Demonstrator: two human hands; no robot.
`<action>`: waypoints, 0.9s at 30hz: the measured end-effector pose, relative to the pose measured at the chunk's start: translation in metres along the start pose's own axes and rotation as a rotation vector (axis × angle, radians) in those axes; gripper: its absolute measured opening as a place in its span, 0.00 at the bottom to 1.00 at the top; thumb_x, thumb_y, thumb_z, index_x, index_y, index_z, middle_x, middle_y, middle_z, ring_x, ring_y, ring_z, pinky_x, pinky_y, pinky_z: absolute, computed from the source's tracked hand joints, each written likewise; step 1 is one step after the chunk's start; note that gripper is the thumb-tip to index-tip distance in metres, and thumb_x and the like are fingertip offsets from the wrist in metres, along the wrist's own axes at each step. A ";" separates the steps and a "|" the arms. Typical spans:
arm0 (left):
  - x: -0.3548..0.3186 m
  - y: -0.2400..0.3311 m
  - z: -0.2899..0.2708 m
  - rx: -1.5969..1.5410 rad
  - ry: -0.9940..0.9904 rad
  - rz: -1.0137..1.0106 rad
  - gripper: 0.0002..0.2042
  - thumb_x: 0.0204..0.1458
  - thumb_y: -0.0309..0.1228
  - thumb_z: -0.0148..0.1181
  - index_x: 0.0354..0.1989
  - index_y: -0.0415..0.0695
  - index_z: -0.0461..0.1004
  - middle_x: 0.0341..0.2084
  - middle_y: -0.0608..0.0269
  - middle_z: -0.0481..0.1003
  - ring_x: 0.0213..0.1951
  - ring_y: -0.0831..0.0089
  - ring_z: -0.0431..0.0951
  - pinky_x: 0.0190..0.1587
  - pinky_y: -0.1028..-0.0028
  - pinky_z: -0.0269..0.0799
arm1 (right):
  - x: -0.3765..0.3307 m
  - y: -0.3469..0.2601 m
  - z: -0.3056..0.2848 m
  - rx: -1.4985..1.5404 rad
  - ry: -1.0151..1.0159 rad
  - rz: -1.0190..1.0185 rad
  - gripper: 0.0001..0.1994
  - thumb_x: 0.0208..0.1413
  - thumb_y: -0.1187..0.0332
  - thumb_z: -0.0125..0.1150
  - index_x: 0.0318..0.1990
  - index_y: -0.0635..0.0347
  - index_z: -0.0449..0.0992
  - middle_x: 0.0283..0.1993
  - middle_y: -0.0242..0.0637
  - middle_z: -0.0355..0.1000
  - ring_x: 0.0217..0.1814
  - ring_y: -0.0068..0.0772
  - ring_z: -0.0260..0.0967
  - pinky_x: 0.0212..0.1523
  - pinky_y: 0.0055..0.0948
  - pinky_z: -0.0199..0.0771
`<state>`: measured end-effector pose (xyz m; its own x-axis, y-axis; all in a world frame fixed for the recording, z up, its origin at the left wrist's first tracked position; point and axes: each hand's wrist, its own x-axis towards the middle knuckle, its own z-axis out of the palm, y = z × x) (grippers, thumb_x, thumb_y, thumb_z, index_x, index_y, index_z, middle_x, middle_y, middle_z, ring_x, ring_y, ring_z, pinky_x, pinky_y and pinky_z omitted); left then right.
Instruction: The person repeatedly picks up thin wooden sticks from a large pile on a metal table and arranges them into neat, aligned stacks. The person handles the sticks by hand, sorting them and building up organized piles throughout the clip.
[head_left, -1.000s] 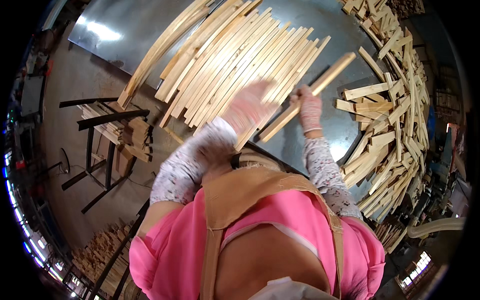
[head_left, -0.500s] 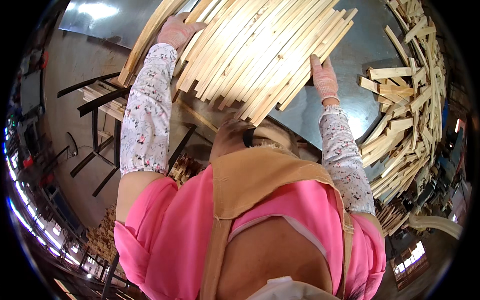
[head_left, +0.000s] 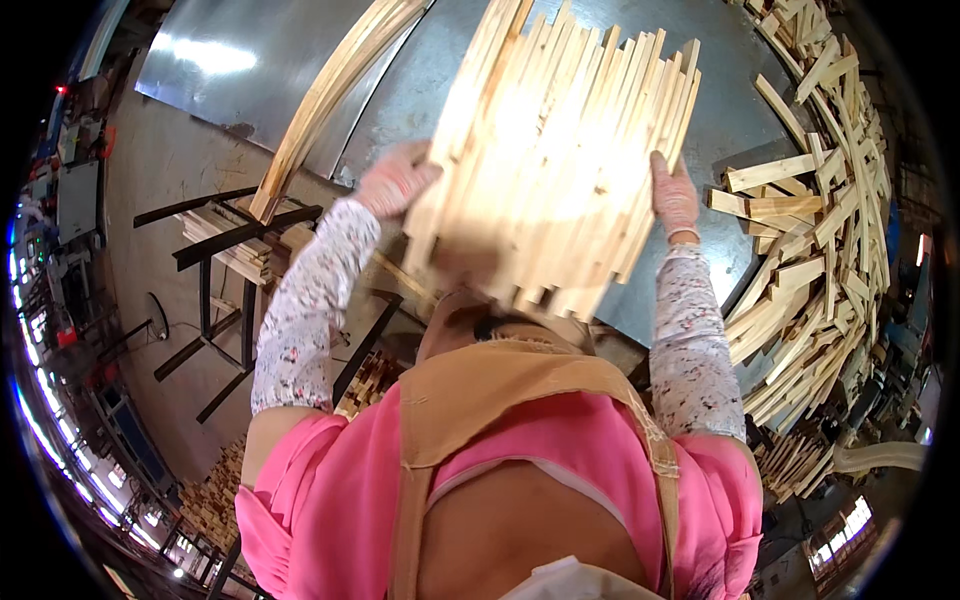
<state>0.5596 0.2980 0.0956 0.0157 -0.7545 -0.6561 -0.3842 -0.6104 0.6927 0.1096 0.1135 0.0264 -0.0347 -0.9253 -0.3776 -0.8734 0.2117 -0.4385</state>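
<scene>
the left hand (head_left: 397, 180) in a pale pink glove pressed flat against the left edge of a bundle of wooden slats (head_left: 552, 150), and the right hand (head_left: 675, 197), gloved the same way, pressed against the bundle's right edge, so the grip of both hands was clamped on the slats from opposite sides. the bundle stood lifted between the two hands, above the grey metal tabletop (head_left: 420, 70), its many pale strips side by side and running away from the person, their near ends uneven just over the tan apron (head_left: 500, 390). whether the far ends of the slats touched the tabletop could not be told. both forearms wore flowered sleeves. to the left of the bundle, a few long slats (head_left: 330, 95) lay slanting across the tabletop, apart from the held ones. a loose heap of short wooden offcuts (head_left: 820, 230) spread along the right side of the tabletop, near the right hand. a dark metal rack (head_left: 215, 290) stood on the floor at the left.
</scene>
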 end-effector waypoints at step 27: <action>0.176 0.104 0.049 -0.505 0.279 0.190 0.43 0.55 0.33 0.74 0.75 0.30 0.59 0.63 0.47 0.76 0.63 0.60 0.77 0.70 0.66 0.70 | 0.095 -0.003 -0.068 0.956 -0.304 -0.012 0.46 0.57 0.75 0.75 0.80 0.67 0.53 0.65 0.53 0.75 0.62 0.43 0.77 0.65 0.36 0.79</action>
<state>0.4768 0.1134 0.0378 0.2577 -0.8547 -0.4506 0.0804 -0.4457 0.8915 0.0763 0.0032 0.0474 0.2138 -0.8376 -0.5027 -0.1113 0.4903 -0.8644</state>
